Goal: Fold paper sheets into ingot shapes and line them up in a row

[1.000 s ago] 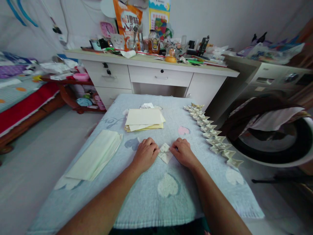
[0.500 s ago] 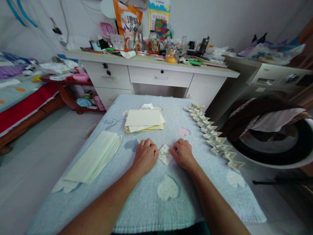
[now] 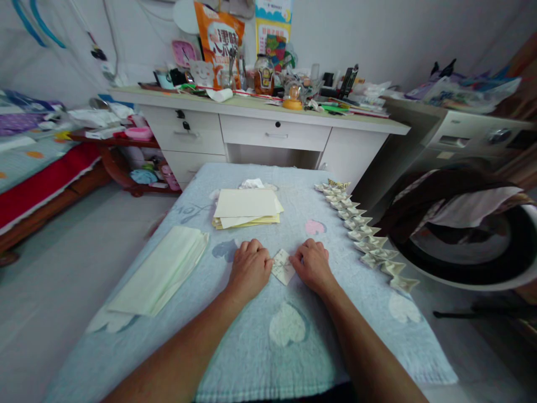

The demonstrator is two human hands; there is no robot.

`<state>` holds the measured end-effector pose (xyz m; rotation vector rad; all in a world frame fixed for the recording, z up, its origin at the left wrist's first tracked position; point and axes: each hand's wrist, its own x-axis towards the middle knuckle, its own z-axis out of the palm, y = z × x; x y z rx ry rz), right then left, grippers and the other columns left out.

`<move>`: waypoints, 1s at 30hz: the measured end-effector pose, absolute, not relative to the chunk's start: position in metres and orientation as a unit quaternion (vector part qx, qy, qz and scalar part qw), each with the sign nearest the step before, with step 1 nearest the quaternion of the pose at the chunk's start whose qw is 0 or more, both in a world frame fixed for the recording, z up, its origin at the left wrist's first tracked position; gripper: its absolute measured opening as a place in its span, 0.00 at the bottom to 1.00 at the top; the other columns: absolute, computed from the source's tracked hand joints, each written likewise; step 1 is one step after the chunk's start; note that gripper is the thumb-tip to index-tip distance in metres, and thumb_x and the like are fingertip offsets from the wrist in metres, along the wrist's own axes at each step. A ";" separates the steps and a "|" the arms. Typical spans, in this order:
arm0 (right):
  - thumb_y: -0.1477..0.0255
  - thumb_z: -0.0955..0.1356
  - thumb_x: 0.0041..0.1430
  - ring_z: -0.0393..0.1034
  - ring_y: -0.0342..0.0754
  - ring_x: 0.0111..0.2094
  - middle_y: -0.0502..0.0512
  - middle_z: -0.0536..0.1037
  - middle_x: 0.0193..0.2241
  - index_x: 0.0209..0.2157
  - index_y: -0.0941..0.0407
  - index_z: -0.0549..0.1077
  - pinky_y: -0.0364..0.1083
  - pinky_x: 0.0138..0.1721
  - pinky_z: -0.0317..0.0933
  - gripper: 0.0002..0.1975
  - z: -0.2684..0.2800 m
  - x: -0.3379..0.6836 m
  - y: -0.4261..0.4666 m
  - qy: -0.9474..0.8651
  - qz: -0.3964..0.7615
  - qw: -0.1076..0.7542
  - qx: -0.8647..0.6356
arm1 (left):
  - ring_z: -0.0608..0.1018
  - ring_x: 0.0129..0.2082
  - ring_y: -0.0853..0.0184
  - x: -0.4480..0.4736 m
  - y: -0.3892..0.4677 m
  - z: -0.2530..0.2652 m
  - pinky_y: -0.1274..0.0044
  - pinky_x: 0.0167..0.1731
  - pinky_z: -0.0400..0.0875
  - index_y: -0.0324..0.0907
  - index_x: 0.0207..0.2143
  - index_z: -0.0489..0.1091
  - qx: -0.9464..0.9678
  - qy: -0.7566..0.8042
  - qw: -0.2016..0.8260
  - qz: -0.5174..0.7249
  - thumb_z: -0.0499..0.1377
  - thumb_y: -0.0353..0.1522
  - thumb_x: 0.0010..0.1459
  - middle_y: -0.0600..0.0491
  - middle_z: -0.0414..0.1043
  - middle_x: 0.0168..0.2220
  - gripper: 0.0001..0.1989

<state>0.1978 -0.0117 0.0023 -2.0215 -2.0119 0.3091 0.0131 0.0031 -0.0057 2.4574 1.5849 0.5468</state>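
A small folded paper square with faint markings lies on the cloth, turned like a diamond. My left hand pinches its left corner with the fingers curled. At the opposite corner, my right hand grips the paper in the same way. To the right runs a line of folded paper boats, several of them, standing one behind another. Behind my left hand lies a stack of cream and yellow paper sheets. A pale folded wad of paper rests at the left.
A blue cloth with heart patterns covers the table. A crumpled white tissue sits behind the stack. Beyond stands a cluttered white desk, with a washing machine to the right and a bed to the left.
Almost nothing differs. Both hands stay at the corners of the folded paper, and the view has shifted very slightly.
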 end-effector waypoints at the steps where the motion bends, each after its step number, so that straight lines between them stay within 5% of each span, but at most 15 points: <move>1: 0.65 0.67 0.59 0.59 0.53 0.40 0.57 0.69 0.36 0.27 0.56 0.73 0.48 0.39 0.48 0.11 0.002 0.198 -0.012 -0.694 0.107 0.137 -0.698 | 0.66 0.41 0.59 0.013 0.003 -0.006 0.68 0.41 0.61 0.43 0.28 0.71 0.823 0.531 0.083 0.183 0.56 0.34 0.58 0.49 0.66 0.37 0.07; 11: 0.67 0.68 0.57 0.58 0.53 0.41 0.57 0.68 0.37 0.31 0.55 0.72 0.49 0.39 0.48 0.06 0.002 0.196 -0.013 -0.695 0.093 0.147 -0.698 | 0.66 0.41 0.59 0.013 0.004 -0.007 0.68 0.41 0.61 0.43 0.28 0.71 0.824 0.528 0.085 0.186 0.56 0.33 0.59 0.49 0.66 0.37 0.08; 18: 0.80 0.63 0.56 0.57 0.51 0.41 0.54 0.70 0.37 0.34 0.54 0.72 0.49 0.42 0.47 0.09 0.007 0.184 -0.018 -0.780 0.083 0.185 -0.592 | 0.66 0.41 0.59 0.014 0.004 -0.006 0.68 0.40 0.61 0.43 0.27 0.70 0.822 0.530 0.087 0.188 0.56 0.33 0.58 0.49 0.66 0.36 0.07; 24: 0.69 0.66 0.60 0.58 0.51 0.40 0.55 0.71 0.36 0.35 0.55 0.71 0.48 0.41 0.47 0.05 0.004 0.175 -0.017 -0.776 0.098 0.170 -0.600 | 0.66 0.40 0.60 0.013 0.004 -0.005 0.68 0.40 0.61 0.42 0.27 0.70 0.826 0.525 0.084 0.187 0.56 0.34 0.59 0.49 0.66 0.36 0.08; 30: 0.70 0.66 0.60 0.59 0.50 0.41 0.54 0.71 0.37 0.36 0.55 0.70 0.48 0.41 0.48 0.04 0.001 0.175 -0.015 -0.768 0.105 0.159 -0.612 | 0.66 0.41 0.60 0.006 0.005 -0.006 0.68 0.41 0.61 0.43 0.30 0.71 0.828 0.521 0.103 0.181 0.54 0.33 0.60 0.49 0.66 0.38 0.08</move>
